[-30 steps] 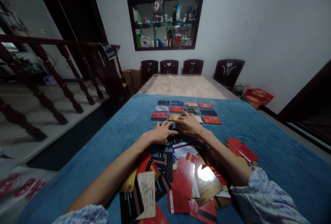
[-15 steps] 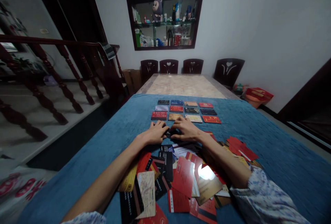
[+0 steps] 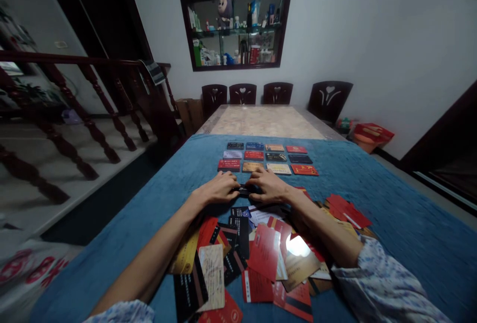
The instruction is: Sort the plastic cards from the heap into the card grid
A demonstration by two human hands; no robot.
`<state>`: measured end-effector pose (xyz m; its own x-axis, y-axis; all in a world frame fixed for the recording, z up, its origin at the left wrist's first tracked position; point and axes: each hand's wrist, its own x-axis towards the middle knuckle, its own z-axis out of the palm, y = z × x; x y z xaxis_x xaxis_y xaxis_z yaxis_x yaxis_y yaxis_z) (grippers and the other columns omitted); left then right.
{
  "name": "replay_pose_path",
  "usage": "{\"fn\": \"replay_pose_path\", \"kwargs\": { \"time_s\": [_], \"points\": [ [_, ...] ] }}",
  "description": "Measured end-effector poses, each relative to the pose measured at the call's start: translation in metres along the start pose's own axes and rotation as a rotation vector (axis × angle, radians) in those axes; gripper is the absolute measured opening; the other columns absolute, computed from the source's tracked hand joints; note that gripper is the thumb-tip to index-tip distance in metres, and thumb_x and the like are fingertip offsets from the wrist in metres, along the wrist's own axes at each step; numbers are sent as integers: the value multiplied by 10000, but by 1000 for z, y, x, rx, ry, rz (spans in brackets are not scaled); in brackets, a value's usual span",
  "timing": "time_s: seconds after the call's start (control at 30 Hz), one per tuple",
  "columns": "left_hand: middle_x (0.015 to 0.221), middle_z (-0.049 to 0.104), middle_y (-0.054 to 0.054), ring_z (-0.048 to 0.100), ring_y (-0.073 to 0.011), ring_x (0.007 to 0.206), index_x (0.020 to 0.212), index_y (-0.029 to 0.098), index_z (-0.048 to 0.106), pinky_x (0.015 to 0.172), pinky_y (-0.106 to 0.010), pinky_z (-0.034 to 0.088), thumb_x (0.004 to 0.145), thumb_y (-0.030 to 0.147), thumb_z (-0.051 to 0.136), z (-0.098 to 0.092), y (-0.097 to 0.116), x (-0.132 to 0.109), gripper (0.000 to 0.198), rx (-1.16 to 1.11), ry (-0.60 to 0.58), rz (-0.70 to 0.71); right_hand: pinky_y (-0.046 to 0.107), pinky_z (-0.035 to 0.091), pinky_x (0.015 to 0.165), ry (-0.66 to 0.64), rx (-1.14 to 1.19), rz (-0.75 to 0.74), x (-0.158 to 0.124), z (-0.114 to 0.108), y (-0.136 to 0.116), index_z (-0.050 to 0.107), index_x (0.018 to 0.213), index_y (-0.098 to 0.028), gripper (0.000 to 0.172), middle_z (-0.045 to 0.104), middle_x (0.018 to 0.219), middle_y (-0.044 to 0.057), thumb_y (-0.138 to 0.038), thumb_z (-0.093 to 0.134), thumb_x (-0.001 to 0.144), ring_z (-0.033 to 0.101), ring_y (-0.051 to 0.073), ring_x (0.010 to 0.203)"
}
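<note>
Between my two hands lies a dark card, perhaps a small stack, flat on the blue cloth. My left hand grips its left end, fingers bent. On its right end are the curled fingers of my right hand. Just beyond, neat rows of cards include a red card, a gold card, a cream card and an orange-red card. Under and between my forearms spreads a loose pile, with a red card, a gold card and a black card.
The blue cloth covers the near table; bare marbled tabletop shows beyond. More red cards lie right of my right forearm. Dark chairs stand at the far end, a wooden railing at the left.
My left hand has shifted slightly left, and more of the dark card shows between my hands. My right hand has barely moved. The view has tilted slightly.
</note>
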<state>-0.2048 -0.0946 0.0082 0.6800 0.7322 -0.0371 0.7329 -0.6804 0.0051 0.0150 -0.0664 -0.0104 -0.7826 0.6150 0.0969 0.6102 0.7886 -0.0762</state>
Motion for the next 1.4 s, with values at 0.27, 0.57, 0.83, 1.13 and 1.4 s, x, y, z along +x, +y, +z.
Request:
{"fn": "replay_pose_path", "kwargs": {
  "time_s": [0.27, 0.57, 0.83, 1.13, 1.4],
  "points": [
    [904, 647, -60, 507, -234, 1068, 894, 196, 702, 953, -398, 367, 969, 214, 437, 10, -13, 5, 276, -145, 204, 24, 391, 374, 852, 63, -10, 88, 3, 6, 4, 698, 1150, -219, 329, 704, 1085, 88, -258, 648, 827, 509, 290, 1128],
    [881, 603, -62, 540, -213, 953, 921, 174, 700, 891, -369, 408, 883, 74, 487, 19, -20, 10, 238, -235, 349, 2, 327, 350, 765, 236, -31, 137, 7, 16, 10, 712, 960, -198, 132, 706, 965, 83, -217, 616, 873, 548, 236, 990],
    [825, 600, -49, 554, -185, 879, 886, 157, 691, 822, -310, 448, 842, 12, 483, 20, -20, 12, 257, -275, 442, 2, 331, 398, 774, 480, 128, 91, 7, 16, 14, 668, 871, -193, 96, 685, 879, 70, -178, 586, 823, 516, 220, 878],
    [839, 605, -51, 571, -186, 874, 855, 149, 679, 811, -304, 471, 839, 43, 513, 28, -23, 15, 198, -278, 465, -52, 327, 413, 779, 619, 270, 58, 11, 18, 15, 630, 935, -191, 114, 650, 881, 61, -182, 564, 842, 557, 200, 830],
    [923, 670, -80, 582, -222, 946, 947, 155, 697, 893, -382, 483, 877, 109, 524, 23, -21, 12, 193, -283, 486, -104, 363, 343, 832, 547, 32, 89, 8, 8, 10, 674, 1085, -195, 236, 691, 924, 91, -252, 485, 956, 510, 239, 948]
  ]
}}
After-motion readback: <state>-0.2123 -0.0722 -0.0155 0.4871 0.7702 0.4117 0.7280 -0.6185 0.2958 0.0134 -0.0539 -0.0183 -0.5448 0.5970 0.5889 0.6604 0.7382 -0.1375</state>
